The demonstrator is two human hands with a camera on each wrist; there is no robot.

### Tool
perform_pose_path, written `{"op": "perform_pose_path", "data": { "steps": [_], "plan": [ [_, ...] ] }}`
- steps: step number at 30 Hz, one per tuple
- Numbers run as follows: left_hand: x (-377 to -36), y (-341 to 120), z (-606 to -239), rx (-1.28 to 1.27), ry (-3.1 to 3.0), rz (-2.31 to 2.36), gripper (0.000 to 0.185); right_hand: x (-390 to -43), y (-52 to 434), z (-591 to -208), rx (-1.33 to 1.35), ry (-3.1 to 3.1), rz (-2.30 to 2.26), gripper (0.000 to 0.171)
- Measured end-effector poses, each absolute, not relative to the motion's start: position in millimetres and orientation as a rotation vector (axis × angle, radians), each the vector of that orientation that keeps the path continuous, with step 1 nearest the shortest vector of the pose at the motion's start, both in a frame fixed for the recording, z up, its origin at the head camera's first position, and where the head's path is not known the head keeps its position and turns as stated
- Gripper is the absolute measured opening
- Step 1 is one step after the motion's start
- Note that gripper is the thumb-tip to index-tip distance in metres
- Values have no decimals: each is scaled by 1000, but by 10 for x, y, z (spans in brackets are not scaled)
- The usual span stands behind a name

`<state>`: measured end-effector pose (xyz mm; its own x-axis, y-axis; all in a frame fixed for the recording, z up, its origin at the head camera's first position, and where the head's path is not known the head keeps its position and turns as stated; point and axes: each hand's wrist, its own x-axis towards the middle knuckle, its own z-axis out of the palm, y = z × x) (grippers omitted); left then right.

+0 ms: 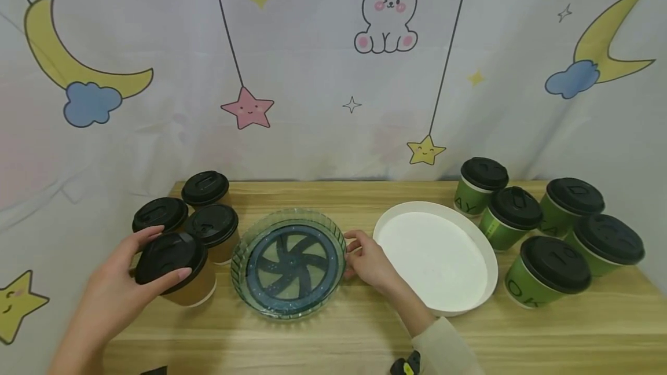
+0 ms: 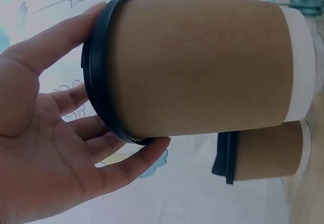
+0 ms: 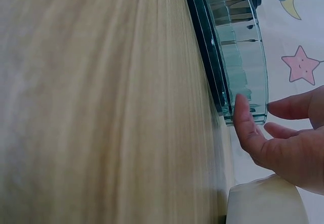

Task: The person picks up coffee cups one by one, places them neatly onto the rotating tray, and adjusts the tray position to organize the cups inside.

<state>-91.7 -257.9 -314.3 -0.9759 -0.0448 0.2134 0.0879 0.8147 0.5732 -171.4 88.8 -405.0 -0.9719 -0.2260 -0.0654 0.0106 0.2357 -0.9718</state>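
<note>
My left hand [image 1: 117, 285] grips a brown paper coffee cup [image 2: 202, 67] by its black lid [image 1: 172, 256], thumb on one side and fingers on the other. Three similar brown cups stand just behind it, the nearest with its lid [image 1: 212, 224] to the right. At the middle of the table sits a round clear glass dish [image 1: 237, 274] with a fluted wall and a dark blue swirl pattern inside. My right hand [image 1: 369, 262] holds the dish's right edge; in the right wrist view the thumb [image 3: 243, 115] lies against the wall and a fingertip meets the rim.
A round white tray [image 1: 438, 259] lies right of the glass dish. Several green cups with black lids, one a front cup [image 1: 537, 282], cluster at the right. A small black and yellow object [image 1: 405, 364] lies at the front edge. A patterned cloth [image 1: 323, 74] hangs behind the table.
</note>
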Motion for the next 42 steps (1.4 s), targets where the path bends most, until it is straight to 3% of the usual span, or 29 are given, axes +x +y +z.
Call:
{"op": "perform_pose_path", "data": {
  "steps": [22,42],
  "plan": [
    [-1237,-1943,-3069,-250,-2759,-1031,78,-1710,904,-4052,-228,2300,-1822,44],
    [-1346,-1853,-3270,-284,-2822,-1045,82,-1726,912,-4081,-236,2306,-1799,46]
  ]
}}
